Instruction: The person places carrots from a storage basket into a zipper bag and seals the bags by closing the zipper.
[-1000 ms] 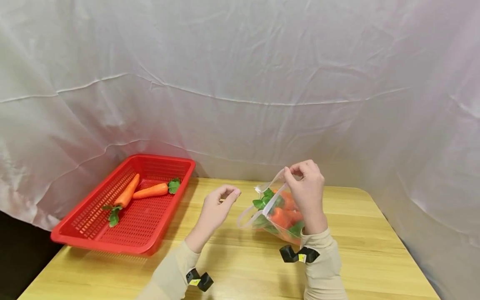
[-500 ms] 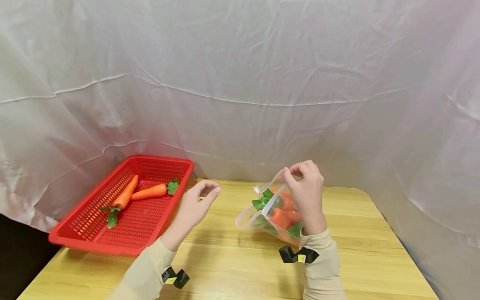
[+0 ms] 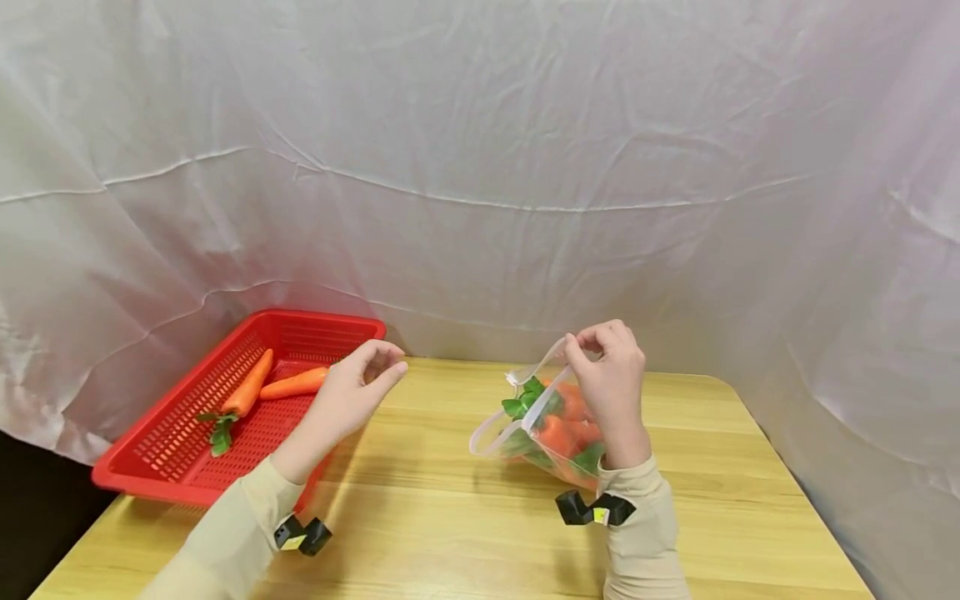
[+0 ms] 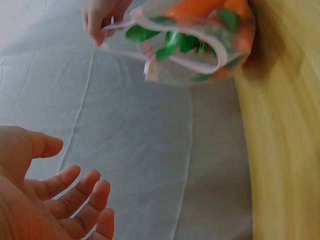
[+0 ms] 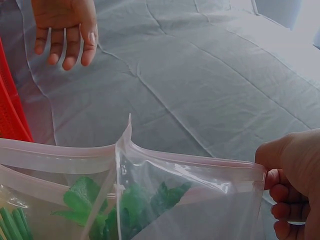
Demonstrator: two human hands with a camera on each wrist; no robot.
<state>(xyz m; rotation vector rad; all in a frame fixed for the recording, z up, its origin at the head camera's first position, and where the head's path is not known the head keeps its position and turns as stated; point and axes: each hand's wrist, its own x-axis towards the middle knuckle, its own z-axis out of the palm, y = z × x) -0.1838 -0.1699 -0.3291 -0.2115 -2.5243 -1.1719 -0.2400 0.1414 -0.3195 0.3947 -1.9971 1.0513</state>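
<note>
A clear zip bag (image 3: 550,468) with a whitish rim sits on the table, its mouth gaping to the left. Orange carrots (image 3: 558,433) with green leaves show through its wall. My right hand (image 3: 611,375) pinches the bag's rim between thumb and fingertips. My left hand (image 3: 348,392), fingers loosely bent and holding nothing, hovers over the right side of a red basket (image 3: 176,493). Inside the basket lie a carrot (image 3: 249,387) with leaves and a second carrot (image 3: 294,383), whose leafy end my left hand hides. In the left wrist view the left palm (image 4: 20,200) faces up, unoccupied.
The wooden table (image 3: 450,533) carries the basket at left and the bag at right. A pale cloth curtain (image 3: 480,183) hangs behind and along the sides. A dark area (image 3: 37,508) lies beyond the table's left edge.
My left hand has moved left, away from the bag and over the basket's right rim. My right hand keeps its grip on the bag, which stays nearly still.
</note>
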